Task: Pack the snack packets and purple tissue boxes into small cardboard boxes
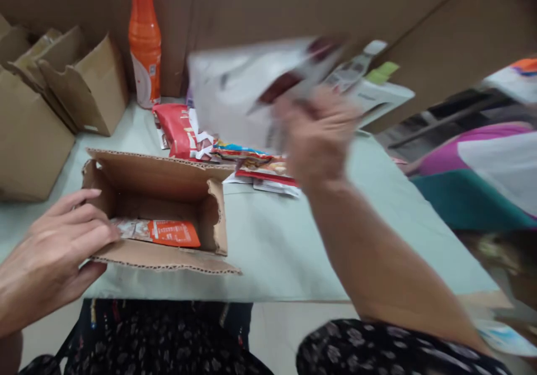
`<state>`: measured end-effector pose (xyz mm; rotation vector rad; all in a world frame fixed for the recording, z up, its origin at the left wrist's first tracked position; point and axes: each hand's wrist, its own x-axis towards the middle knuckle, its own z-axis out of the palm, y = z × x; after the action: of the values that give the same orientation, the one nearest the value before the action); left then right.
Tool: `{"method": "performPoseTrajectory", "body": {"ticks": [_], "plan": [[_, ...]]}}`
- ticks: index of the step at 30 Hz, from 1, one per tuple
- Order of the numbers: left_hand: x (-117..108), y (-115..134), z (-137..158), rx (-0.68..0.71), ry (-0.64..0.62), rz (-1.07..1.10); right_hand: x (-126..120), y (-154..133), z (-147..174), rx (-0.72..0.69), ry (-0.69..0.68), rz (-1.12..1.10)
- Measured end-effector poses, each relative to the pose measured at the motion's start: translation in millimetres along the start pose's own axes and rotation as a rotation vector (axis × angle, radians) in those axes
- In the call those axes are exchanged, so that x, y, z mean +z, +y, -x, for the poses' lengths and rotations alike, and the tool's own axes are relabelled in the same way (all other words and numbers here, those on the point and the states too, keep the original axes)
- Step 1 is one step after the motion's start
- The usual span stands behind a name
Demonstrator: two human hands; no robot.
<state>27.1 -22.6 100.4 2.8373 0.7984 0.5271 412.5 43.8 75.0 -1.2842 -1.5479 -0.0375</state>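
Note:
An open cardboard box (159, 168) stands on the table in front of me, with an orange and white packet (174, 233) lying inside it. My left hand (71, 240) grips the box's near left wall, fingers over the edge. Raised above the table, my right hand (321, 134) is closed on a white pouch (239, 84) with dark red marks, blurred by motion. Beneath and behind the pouch lie a red packet (176, 131) and several colourful flat packets (268, 169).
An orange bottle (145, 50) stands at the back against a cardboard wall. More open cardboard boxes (84, 78) are at the left. Behind my right hand are a white bottle with a green cap (384, 98) and a clear bottle (356, 67). The table's right edge slants away.

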Motion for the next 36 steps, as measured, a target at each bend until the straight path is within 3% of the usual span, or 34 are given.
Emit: {"method": "performPoseTrajectory", "body": {"ticks": [3, 7, 10, 13, 15, 21, 26, 28, 31, 34, 36], "plan": [[-2, 1, -2, 0.050, -0.014, -0.053, -35, -45, -2, -0.003, 0.098, -0.155], [-3, 1, 0, 0.090, -0.001, -0.129, -40, -101, 18, -0.083, 0.020, -0.361], [0, 0, 3, 0.082, -0.014, -0.142, -26, -122, 33, -0.163, -0.212, -0.406], [3, -1, 6, 0.064, -0.005, -0.146, -10, -130, 39, -0.231, -0.503, -0.328], [5, -1, 9, 0.058, 0.018, -0.153, 1, -137, 38, -0.253, -0.619, -0.233], [7, 0, 14, 0.056, 0.063, -0.196, 36, -155, 33, -0.142, -0.902, 0.011], [4, -3, 14, 0.078, 0.031, -0.236, 52, -149, 35, -0.162, -1.288, 0.164], [0, -8, 13, 0.102, 0.012, -0.267, 52, -149, 33, -0.210, -1.314, 0.253], [-4, -16, 12, 0.157, -0.032, -0.289, 47, -153, 28, -0.197, -1.224, 0.338], [-5, -21, 10, 0.196, -0.033, -0.281, 42, -154, 24, -0.136, -1.120, 0.307], [-5, -18, 9, 0.190, -0.018, -0.281, 42, -148, 24, -0.139, -1.120, 0.254]]}}
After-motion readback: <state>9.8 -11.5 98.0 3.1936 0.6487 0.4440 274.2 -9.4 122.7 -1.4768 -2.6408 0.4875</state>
